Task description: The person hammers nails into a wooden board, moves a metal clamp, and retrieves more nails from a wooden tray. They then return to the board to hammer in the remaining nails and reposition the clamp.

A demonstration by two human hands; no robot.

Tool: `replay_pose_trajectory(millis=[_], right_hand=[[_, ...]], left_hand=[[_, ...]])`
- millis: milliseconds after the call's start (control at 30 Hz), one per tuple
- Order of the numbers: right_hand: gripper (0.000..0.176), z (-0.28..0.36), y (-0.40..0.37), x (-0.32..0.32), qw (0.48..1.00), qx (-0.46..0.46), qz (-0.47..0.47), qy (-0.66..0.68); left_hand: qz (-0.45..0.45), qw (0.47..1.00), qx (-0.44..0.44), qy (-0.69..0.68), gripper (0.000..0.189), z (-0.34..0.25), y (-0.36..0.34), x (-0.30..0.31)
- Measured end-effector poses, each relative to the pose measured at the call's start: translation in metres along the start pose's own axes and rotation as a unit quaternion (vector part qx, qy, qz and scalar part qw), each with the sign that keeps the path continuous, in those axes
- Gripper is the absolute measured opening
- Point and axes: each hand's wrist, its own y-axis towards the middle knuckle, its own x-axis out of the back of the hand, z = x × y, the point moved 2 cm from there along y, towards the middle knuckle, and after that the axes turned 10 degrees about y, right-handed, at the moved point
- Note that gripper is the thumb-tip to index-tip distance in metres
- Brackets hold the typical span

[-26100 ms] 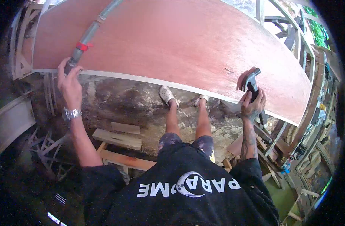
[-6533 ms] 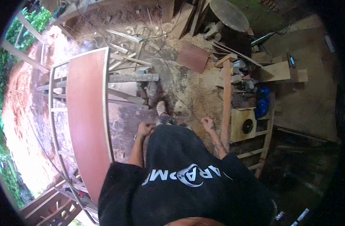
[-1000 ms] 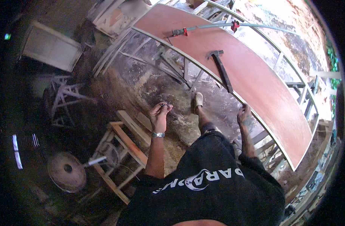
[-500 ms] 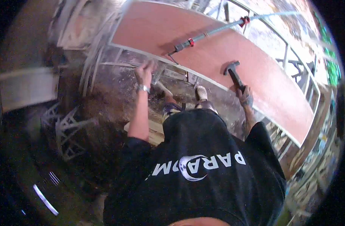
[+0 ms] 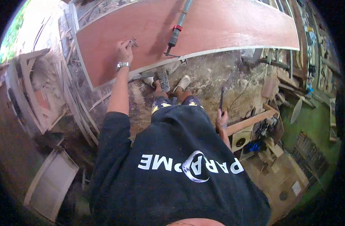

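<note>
Since the frame half a second earlier, the hammer (image 5: pixel 222 98) had come away from over the red board (image 5: pixel 101 45) to the person's right side, and the left hand (image 5: pixel 124 49) had moved in over the board's left part.

From left to right, loose wooden strips (image 5: pixel 76 102) lay just beyond the board's left end. Next came the left hand, nearly closed, its fingertips pinching a few thin nails (image 5: pixel 134 41) above the red surface; whether the nails touched it could not be told. The clamp (image 5: pixel 174 35) ran across the board, its screw end and bent handle at the near edge, beside that hand. Farthest right, the right hand (image 5: pixel 222 119) was clenched around the hammer's handle, with the head pointing away from the body over the floor (image 5: pixel 214 67), clear of the board.

The likeliest trouble was a dropped nail, since several slim pieces sat in one light pinch and could have slid apart if the fingers shifted. A careless reach might also have knocked the clamp's handle, and a hammer brought back hastily could have struck the fingers or dented the board.
</note>
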Motion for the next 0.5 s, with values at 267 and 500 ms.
replay_pose_trajectory(millis=[267,500], right_hand=[[0.050,-0.114,-0.193,-0.040,0.977,-0.178,0.113,-0.041],[0.053,-0.146,-0.221,-0.040,0.976,-0.135,0.155,-0.077]], left_hand=[[0.053,0.995,-0.012,0.089,0.022,0.018,0.001,0.034],[0.084,0.979,0.002,0.186,0.022,0.032,-0.003,0.043]])
